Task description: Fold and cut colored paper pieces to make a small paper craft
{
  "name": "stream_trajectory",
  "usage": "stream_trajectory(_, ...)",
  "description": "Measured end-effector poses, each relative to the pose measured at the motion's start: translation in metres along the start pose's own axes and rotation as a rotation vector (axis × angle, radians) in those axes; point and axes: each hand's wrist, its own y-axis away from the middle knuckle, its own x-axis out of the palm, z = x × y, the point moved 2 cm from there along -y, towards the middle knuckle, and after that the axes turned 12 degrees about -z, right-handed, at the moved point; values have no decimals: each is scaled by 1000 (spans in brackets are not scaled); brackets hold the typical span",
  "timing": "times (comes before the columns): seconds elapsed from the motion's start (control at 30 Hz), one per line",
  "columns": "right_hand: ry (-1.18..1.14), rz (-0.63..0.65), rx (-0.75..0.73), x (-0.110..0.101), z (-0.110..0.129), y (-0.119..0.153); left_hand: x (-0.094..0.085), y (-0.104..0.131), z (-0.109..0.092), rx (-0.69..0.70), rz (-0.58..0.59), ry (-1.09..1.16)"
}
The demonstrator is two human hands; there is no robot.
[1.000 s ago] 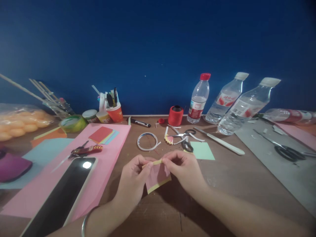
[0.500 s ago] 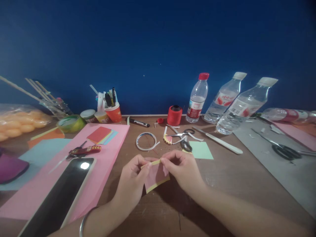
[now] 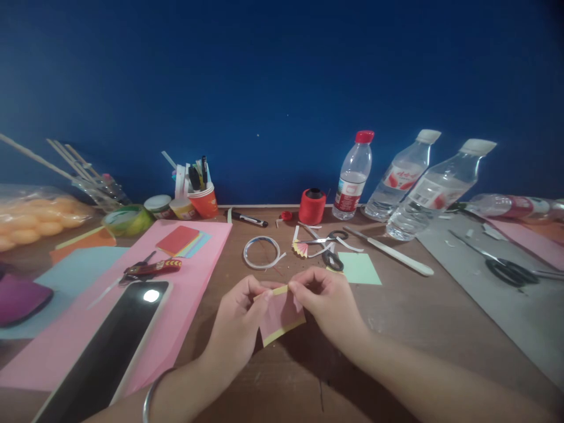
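Note:
Between my two hands is a small pink sheet of paper (image 3: 281, 317) with yellow bands along its upper and lower edges. My left hand (image 3: 240, 314) pinches the upper left corner between thumb and fingers. On the upper right part of the same sheet, my right hand (image 3: 324, 299) closes thumb against forefinger. The paper hangs tilted above the brown table (image 3: 282, 388). Just beyond my hands lie black-handled scissors (image 3: 332, 252), a small pleated pink-and-yellow paper (image 3: 300, 249), a green paper square (image 3: 360, 268) and a roll of white tape (image 3: 261, 252).
Behind stand a red thread spool (image 3: 312, 205), a red-capped bottle (image 3: 352, 176) and two white-capped bottles. A white-handled knife (image 3: 399, 255) lies to the right, with more scissors (image 3: 506, 270) on a grey sheet. At left, a phone (image 3: 106, 346) rests on pink paper (image 3: 194, 270).
Both hands keep the same pinch on the paper. The view shifts very slightly, and the paper's lower edge sits a touch further right.

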Motion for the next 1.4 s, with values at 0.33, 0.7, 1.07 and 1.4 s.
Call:
stream_trajectory(0.33,-85,34,118,2,-3,-2,1,-1,0,-50,-6,78)
stream_trajectory(0.7,-11,8,123,2,-2,-4,3,-1,-5,-31,32,24)
stream_trajectory(1.07,-124,32,149,3,-4,-3,2,4,-11,5,37,-60)
stream_trajectory(1.4,-128,56,132,2,-3,-2,3,5,-14,26,46,-71)
